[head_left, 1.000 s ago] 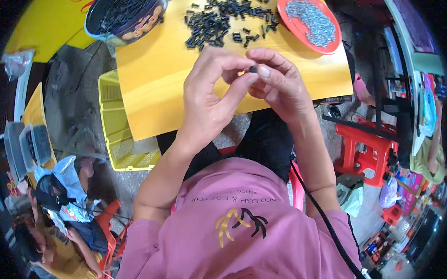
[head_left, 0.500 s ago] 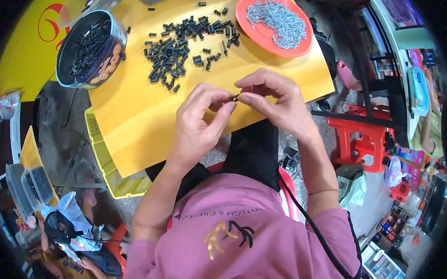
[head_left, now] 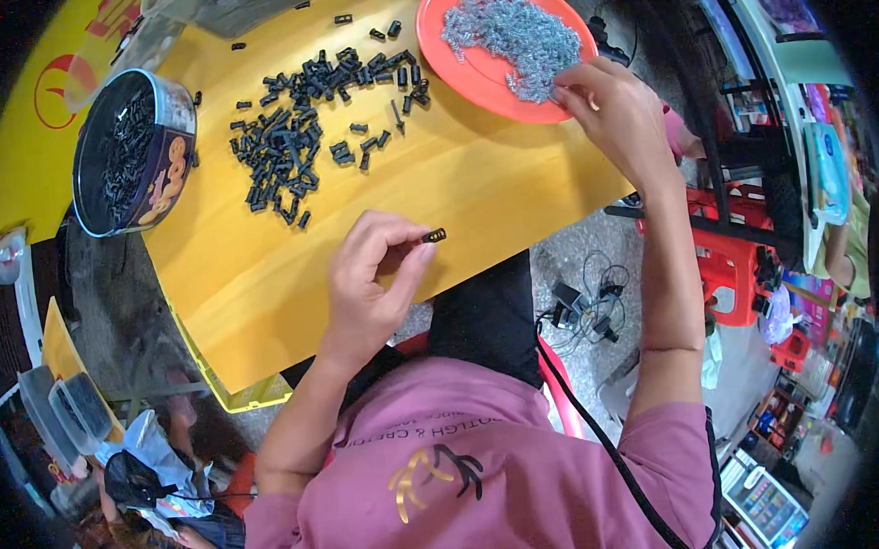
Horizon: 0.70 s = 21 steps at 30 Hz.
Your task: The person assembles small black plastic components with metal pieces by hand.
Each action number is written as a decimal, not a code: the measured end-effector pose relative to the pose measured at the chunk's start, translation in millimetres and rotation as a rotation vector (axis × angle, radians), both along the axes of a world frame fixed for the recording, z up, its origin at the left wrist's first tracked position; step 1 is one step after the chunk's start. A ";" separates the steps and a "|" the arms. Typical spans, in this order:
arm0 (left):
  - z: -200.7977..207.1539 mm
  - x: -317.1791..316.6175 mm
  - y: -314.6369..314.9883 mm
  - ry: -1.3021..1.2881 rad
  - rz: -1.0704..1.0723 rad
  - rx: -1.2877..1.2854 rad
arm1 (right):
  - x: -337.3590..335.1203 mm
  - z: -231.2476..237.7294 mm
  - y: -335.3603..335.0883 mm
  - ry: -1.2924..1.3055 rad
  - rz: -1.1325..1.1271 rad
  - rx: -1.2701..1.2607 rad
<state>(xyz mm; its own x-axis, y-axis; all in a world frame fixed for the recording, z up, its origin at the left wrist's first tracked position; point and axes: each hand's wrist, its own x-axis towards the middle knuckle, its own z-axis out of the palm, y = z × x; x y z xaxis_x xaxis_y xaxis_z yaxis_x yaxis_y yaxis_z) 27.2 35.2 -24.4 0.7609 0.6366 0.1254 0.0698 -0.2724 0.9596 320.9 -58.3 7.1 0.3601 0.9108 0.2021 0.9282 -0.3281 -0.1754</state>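
Note:
Between thumb and fingertips, my left hand (head_left: 366, 283) pinches a small black slotted plastic piece (head_left: 435, 235) above the near part of the yellow table. My right hand (head_left: 617, 120) is at the right edge of a red-orange plate (head_left: 496, 103), its fingertips pinched at the heap of small silvery, spring-like parts (head_left: 522, 40). Whatever may be between those fingertips is too small to make out. Left of the plate lies a loose heap of black plastic pieces (head_left: 282, 149), similar to the held one. A thin dark pointed piece (head_left: 398, 116) rests beside several stray ones.
On the table's left stands a round tin (head_left: 166, 178) with dark thin parts inside. A clear plastic box (head_left: 251, 8) sits at the far edge. Below the table are a yellow crate (head_left: 253, 393) and tangled cables (head_left: 588, 302). A red stool (head_left: 729, 272) stands to the right.
My hands have parted. The right moved up and right to the plate; the left keeps the black piece, slightly lower and further left. The view has shifted somewhat.

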 end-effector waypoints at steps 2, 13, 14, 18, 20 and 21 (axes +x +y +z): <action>1.5 0.1 -0.2 0.013 0.003 -0.006 | -0.9 -0.3 6.8 0.008 0.012 -0.008; 4.4 2.2 1.8 0.028 -0.024 0.037 | -16.5 -14.0 32.4 0.211 -0.016 0.154; 4.0 2.1 1.6 0.028 -0.024 0.031 | -12.1 -13.6 31.0 0.180 0.013 0.194; 2.0 1.4 1.9 0.034 -0.025 0.017 | -1.8 -1.8 23.1 0.261 0.145 0.070; 2.1 2.2 1.9 0.034 -0.026 0.028 | -1.7 -1.9 22.4 0.281 0.180 0.061; 2.1 2.5 1.9 0.034 -0.026 0.041 | -1.9 -1.9 22.4 0.301 0.218 0.052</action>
<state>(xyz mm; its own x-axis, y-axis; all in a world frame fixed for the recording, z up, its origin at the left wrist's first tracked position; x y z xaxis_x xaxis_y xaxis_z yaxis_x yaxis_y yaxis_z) 29.6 37.0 -22.3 0.7815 0.6113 0.1249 0.0945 -0.3137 0.9448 319.0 -35.9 5.2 0.2091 0.9639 0.1650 0.8795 -0.1116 -0.4626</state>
